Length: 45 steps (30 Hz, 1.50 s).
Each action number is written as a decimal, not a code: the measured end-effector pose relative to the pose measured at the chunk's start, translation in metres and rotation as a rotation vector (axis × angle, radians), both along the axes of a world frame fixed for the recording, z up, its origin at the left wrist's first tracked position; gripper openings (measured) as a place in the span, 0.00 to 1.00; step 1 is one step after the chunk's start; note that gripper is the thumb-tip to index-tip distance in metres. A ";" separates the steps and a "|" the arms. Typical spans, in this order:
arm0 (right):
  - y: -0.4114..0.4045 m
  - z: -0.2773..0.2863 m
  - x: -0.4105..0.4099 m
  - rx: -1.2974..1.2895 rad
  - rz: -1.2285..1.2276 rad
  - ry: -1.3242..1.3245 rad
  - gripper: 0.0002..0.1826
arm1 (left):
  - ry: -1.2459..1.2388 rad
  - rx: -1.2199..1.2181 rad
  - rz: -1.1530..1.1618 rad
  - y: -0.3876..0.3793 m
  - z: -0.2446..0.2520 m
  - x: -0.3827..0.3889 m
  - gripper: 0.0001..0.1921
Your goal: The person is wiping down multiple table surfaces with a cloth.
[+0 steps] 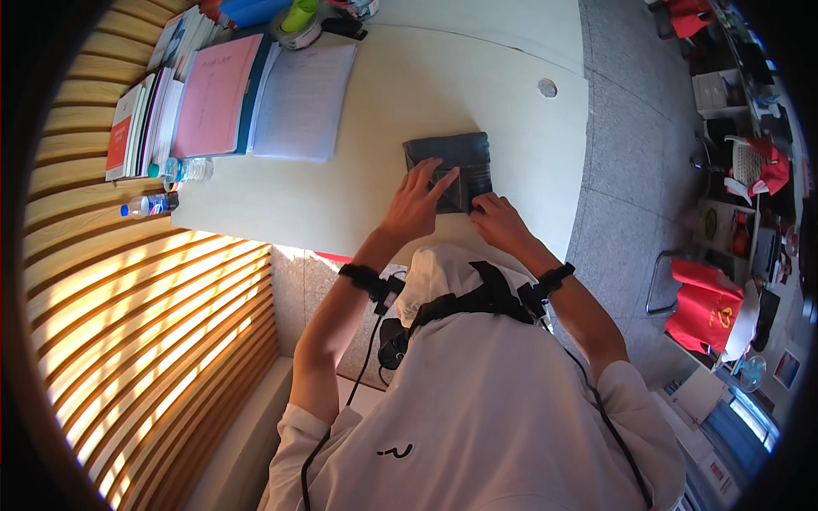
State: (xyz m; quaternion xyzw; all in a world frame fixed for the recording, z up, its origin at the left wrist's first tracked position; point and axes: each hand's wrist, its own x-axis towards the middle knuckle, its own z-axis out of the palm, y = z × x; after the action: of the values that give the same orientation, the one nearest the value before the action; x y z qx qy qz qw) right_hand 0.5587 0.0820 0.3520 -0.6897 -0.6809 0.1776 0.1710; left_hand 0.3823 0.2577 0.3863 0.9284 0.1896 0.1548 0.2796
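A dark blue-grey folded cloth (450,147), which looks like denim, lies as a compact rectangle on the pale desk before me. My left hand (415,199) rests on its left part with the fingers apart, pressing on the top layer. At the near right corner, the curled fingers of my right hand (500,218) grip the cloth's edge. Both hands partly hide the near side of the bundle. Black straps with small devices and cables circle both my wrists.
Papers (303,102), a pink-covered folder (217,96) and upright books (137,128) stand to the left. Plastic bottles (150,205) lie by the slatted wooden wall (147,306). Tape rolls (297,32) sit at the back. A round hole (547,88) pierces the desk (281,198) near its right edge.
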 end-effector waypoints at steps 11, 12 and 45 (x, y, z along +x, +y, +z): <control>0.000 -0.009 0.008 -0.063 0.013 0.082 0.16 | 0.384 0.110 -0.367 0.001 -0.035 0.018 0.26; -0.001 -0.009 0.008 -0.063 0.011 0.081 0.16 | 0.384 0.111 -0.369 0.002 -0.036 0.017 0.26; 0.065 0.054 0.037 -0.436 -0.237 0.456 0.15 | 0.199 -0.028 -0.132 0.008 -0.030 -0.004 0.29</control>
State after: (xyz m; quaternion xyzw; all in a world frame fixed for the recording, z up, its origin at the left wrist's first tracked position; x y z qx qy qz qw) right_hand 0.5960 0.1475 0.4062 -0.7268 -0.4862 0.4477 0.1870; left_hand 0.3781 0.2653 0.3567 0.9456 0.1569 0.0403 0.2821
